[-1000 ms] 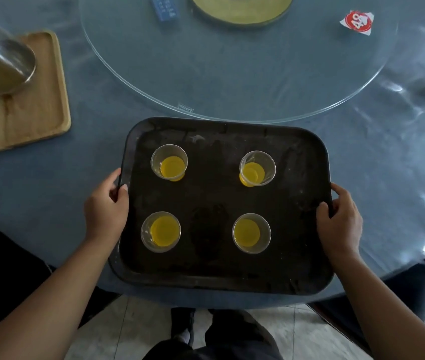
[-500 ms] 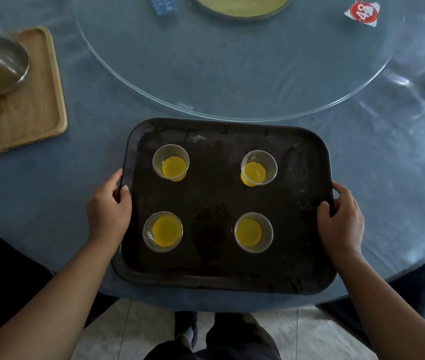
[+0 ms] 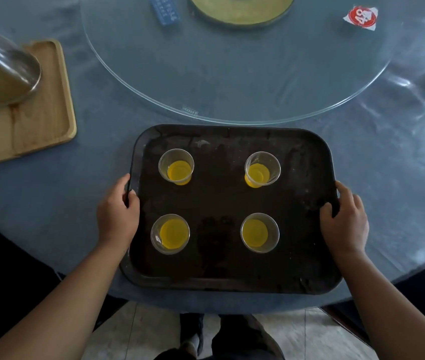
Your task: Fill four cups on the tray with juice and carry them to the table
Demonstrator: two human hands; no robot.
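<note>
A black rectangular tray [image 3: 232,276] lies on the blue round table [image 3: 50,203], near its front edge. Several clear plastic cups with yellow juice stand on it: far left cup [image 3: 176,170], far right cup [image 3: 261,172], near left cup [image 3: 170,234], near right cup [image 3: 259,233]. My left hand [image 3: 116,213] grips the tray's left rim, thumb over the edge. My right hand [image 3: 346,221] grips the right rim the same way. All cups are upright.
A glass turntable [image 3: 232,74] fills the table's middle, just beyond the tray. A wooden tray [image 3: 42,120] at the left carries a glass pitcher [image 3: 0,74] of brownish liquid. A red sticker [image 3: 361,16] and a blue card [image 3: 164,9] lie farther back. Chairs flank the table's front.
The tray has slid a little farther onto the table, with less of it overhanging the front edge. Both hands keep their grip on its rims.
</note>
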